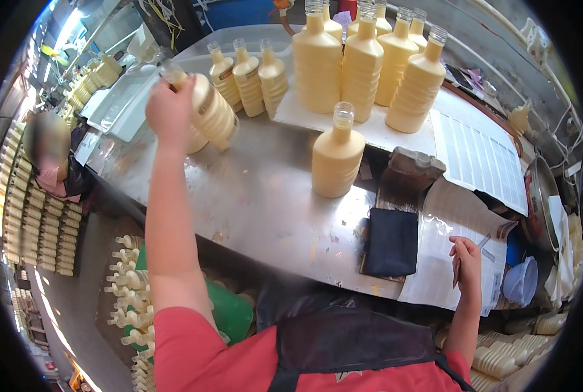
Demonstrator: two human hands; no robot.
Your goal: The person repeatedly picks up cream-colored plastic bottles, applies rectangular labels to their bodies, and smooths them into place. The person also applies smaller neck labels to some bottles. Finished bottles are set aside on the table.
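Observation:
My left hand (170, 108) is closed around the neck of a cream bottle (214, 119) with ridged sides and a brown mark on its shoulder. It leans at the far left of the metal table, partly in front of another bottle (195, 142). My right hand (468, 258) is closed over the printed sheets at the right, with a small thin brownish piece (457, 271) at its fingers; its kind I cannot make out. One cream bottle (337, 160) with a clear neck stands upright mid-table. Left of it, a folded black cloth pad (391, 242) is to the right and nearer me.
Several cream bottles (316, 68) crowd a raised white board (308, 116); smaller ones (247, 81) stand beside it. A dark block (412, 168), a label sheet (478, 157) and a blue cup (520, 281) lie right. Stacked bottles (131, 281) and another person (53, 176) are left.

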